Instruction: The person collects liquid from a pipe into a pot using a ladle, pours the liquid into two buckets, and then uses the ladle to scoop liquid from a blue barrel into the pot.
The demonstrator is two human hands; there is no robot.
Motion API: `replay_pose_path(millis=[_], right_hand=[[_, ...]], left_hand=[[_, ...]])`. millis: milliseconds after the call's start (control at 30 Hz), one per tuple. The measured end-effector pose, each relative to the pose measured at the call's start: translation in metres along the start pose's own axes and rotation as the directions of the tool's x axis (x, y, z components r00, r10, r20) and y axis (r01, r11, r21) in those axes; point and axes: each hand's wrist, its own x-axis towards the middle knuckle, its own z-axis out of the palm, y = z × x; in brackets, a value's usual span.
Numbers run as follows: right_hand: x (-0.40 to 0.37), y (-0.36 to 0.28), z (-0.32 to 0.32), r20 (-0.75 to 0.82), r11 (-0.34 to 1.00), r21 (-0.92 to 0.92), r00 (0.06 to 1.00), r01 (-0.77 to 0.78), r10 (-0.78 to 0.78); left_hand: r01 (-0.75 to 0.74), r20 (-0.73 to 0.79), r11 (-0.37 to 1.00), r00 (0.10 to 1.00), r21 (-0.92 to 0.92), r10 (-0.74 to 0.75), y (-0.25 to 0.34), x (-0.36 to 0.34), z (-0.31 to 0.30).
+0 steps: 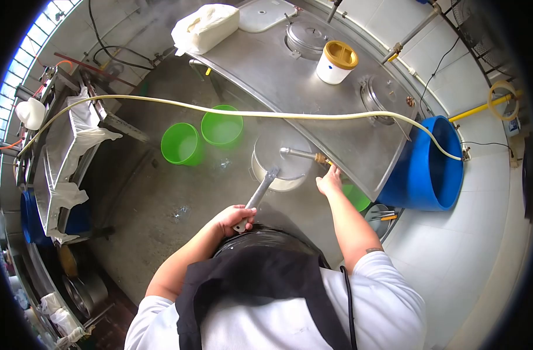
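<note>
Gripping the long flat handle (256,198) of a steel pot (275,146), the left hand (236,219) is closed tight round the handle's near end. It holds the pot out above the floor (161,198), mouth right under the spout (298,154) that juts from the side of the tank (290,93). The right hand (329,181) reaches to the brass valve (321,158) at the spout's root. Its fingertips touch the fitting, but whether they are closed on it I cannot tell.

As I read it, the step in hand is drawing off from the tank into the pot — pot placed, valve being worked. No stream shows at the spout, and what the pot holds is unclear. The next move, I judge, calls for keeping the pot level and centred under the spout while the valve is turned by small degrees, since the long handle puts the load's leverage on one wrist.

The pot is round brushed metal with a pale band low on its wall. The tank is dull stainless sheet. Its sloping top carries a white tub (335,70) with a yellow lid near the far edge and a folded white sack (205,26) at the far left corner. A soft cream hose (249,113) crosses the tank top into a glossy blue barrel (421,181) at the tank's right end. Beyond the pot, a bright green bucket (182,144) and a second bucket (222,126) stand on the wet grey concrete floor.
</note>
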Motion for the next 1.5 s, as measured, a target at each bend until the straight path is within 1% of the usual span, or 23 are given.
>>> replay_pose_path(millis=[33, 67, 133, 167, 233, 300, 367, 400, 533, 633, 700, 733, 767, 800, 833, 900, 933, 1000, 1100, 1167, 1300, 1400, 1500], right_hand=[[0.001, 0.003, -0.001, 0.026, 0.997, 0.077, 1.0, -0.001, -0.001], [0.002, 0.008, -0.002, 0.02, 0.997, 0.079, 1.0, 0.005, -0.007], [-0.001, 0.016, -0.004, 0.026, 0.997, 0.006, 0.997, 0.073, -0.073], [-0.003, 0.016, -0.004, 0.021, 0.997, 0.006, 0.997, 0.08, -0.08], [-0.009, 0.017, -0.005, 0.03, 0.996, 0.072, 0.999, 0.044, -0.046], [-0.017, 0.017, -0.005, 0.029, 0.995, 0.091, 0.999, 0.035, -0.038], [-0.023, 0.018, -0.004, 0.068, 0.999, 0.03, 0.997, -0.023, 0.02], [-0.024, 0.018, -0.004, 0.093, 0.999, 0.016, 0.995, -0.031, 0.03], [-0.026, 0.021, -0.003, 0.047, 1.0, 0.003, 0.999, 0.004, -0.004], [-0.016, 0.033, -0.002, 0.056, 0.997, 0.056, 0.997, 0.044, -0.048], [-0.011, 0.043, 0.005, -0.002, 0.973, 0.174, 0.988, 0.15, -0.152], [-0.005, 0.05, 0.012, -0.043, 0.962, 0.186, 0.98, 0.201, -0.196], [0.0, 0.056, 0.023, -0.086, 0.944, 0.197, 0.964, 0.266, -0.253], [-0.005, 0.054, 0.019, -0.072, 0.943, 0.203, 0.964, 0.264, -0.255], [-0.006, 0.057, 0.023, -0.092, 0.939, 0.208, 0.961, 0.274, -0.26], [-0.01, 0.058, 0.025, -0.071, 0.956, 0.192, 0.975, 0.22, -0.21], [-0.016, 0.054, 0.019, -0.032, 0.965, 0.193, 0.984, 0.18, -0.177], [-0.016, 0.054, 0.017, -0.013, 0.976, 0.153, 0.988, 0.157, -0.157], [-0.014, 0.049, 0.016, -0.016, 0.982, 0.116, 0.989, 0.147, -0.146], [-0.01, 0.049, 0.015, 0.025, 0.978, 0.165, 0.991, 0.127, -0.133], [-0.018, 0.037, 0.003, 0.054, 0.979, 0.152, 0.988, 0.137, -0.146], [-0.008, 0.036, 0.009, 0.06, 0.979, 0.135, 0.985, 0.151, -0.16], [-0.016, 0.024, 0.002, 0.086, 0.987, 0.121, 0.989, 0.108, -0.118]], left_hand=[[-0.008, -0.001, 1.0, 1.0, 0.001, 0.008, -0.002, -0.002, -0.001], [-0.011, -0.004, 1.0, 1.0, 0.014, 0.011, -0.004, -0.003, -0.001], [-0.012, -0.007, 0.999, 1.0, 0.033, 0.013, -0.005, -0.006, -0.002], [-0.021, -0.008, 0.999, 1.0, 0.032, 0.021, -0.007, -0.007, -0.002], [-0.007, -0.033, 0.999, 0.999, 0.038, 0.009, -0.01, -0.009, -0.001], [-0.006, -0.031, 1.0, 1.0, 0.021, 0.007, -0.012, -0.013, -0.002], [0.014, -0.038, 0.999, 0.999, 0.029, -0.013, -0.018, -0.012, -0.004], [0.014, -0.072, 0.998, 0.997, 0.068, -0.009, -0.024, -0.005, -0.01], [0.038, -0.072, 0.998, 0.997, 0.05, -0.034, -0.023, -0.011, -0.007], [0.039, -0.054, 0.998, 0.998, 0.05, -0.036, -0.029, -0.005, -0.014], [0.04, -0.051, 0.976, 0.998, 0.215, -0.029, -0.031, -0.003, -0.021], [-0.018, -0.094, 0.959, 0.995, 0.282, 0.046, -0.025, -0.018, -0.009], [-0.075, -0.13, 0.929, 0.983, 0.363, 0.13, -0.032, -0.007, -0.018], [-0.039, -0.159, 0.945, 0.983, 0.324, 0.095, -0.029, -0.013, -0.015], [-0.024, -0.171, 0.925, 0.981, 0.379, 0.096, -0.024, -0.022, -0.011], [-0.008, -0.144, 0.968, 0.988, 0.252, 0.046, -0.038, 0.004, -0.03], [0.025, -0.117, 0.986, 0.993, 0.166, -0.006, -0.038, 0.001, -0.027], [0.052, -0.075, 0.993, 0.996, 0.104, -0.044, -0.032, -0.014, -0.02], [0.036, -0.043, 0.995, 0.999, 0.098, -0.032, -0.029, -0.017, -0.02], [0.036, -0.016, 0.995, 0.999, 0.093, -0.035, -0.031, -0.01, -0.024], [0.035, 0.015, 0.996, 0.999, 0.082, -0.036, -0.03, -0.003, -0.029], [0.026, -0.016, 0.992, 1.0, 0.126, -0.024, -0.022, -0.016, -0.018], [0.024, -0.053, 0.989, 0.998, 0.147, -0.016, -0.018, -0.018, -0.013]])
